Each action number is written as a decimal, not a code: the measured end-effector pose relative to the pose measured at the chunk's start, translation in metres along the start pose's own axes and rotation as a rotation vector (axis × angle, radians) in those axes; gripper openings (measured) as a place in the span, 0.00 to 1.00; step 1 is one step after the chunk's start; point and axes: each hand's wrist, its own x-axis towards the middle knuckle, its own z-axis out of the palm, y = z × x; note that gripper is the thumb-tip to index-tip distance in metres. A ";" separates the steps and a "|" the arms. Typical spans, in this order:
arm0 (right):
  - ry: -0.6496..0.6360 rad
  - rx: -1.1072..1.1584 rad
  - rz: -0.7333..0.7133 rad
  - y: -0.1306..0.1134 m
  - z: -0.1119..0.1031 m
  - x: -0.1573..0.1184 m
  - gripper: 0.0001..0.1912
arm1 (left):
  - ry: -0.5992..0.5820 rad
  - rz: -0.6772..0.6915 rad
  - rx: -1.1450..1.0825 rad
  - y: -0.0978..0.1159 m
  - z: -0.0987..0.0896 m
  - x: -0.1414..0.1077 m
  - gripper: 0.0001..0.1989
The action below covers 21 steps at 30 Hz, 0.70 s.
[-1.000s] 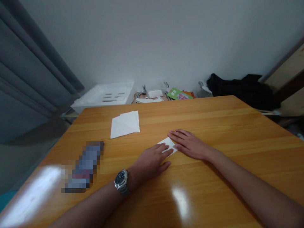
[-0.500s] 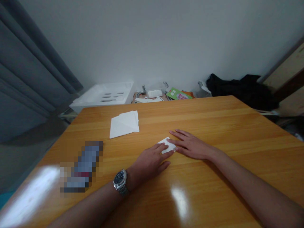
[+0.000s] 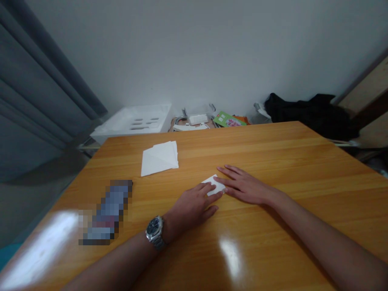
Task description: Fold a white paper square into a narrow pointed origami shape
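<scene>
Left hand, right hand: fingers spread, gripping nothing, on small folded-looking white paper piece; white paper sheets untouched.

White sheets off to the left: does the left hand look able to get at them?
Probably yes: nothing visible stands between the left hand and the sheets, though that hand rests on the small white paper.

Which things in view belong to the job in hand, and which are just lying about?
In hand:
small white piece, touched by the left hand and right hand

Apparently just lying about:
white sheets, possibly related
pixelated object
white tray
green booklet
black cloth
</scene>
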 end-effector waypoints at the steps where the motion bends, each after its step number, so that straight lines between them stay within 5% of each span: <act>1: 0.000 -0.003 -0.001 0.000 0.000 0.000 0.27 | -0.002 0.000 0.003 0.000 0.000 0.000 0.25; 21: -0.014 -0.012 0.000 -0.001 -0.002 0.000 0.27 | -0.018 0.003 0.021 0.000 -0.001 0.001 0.24</act>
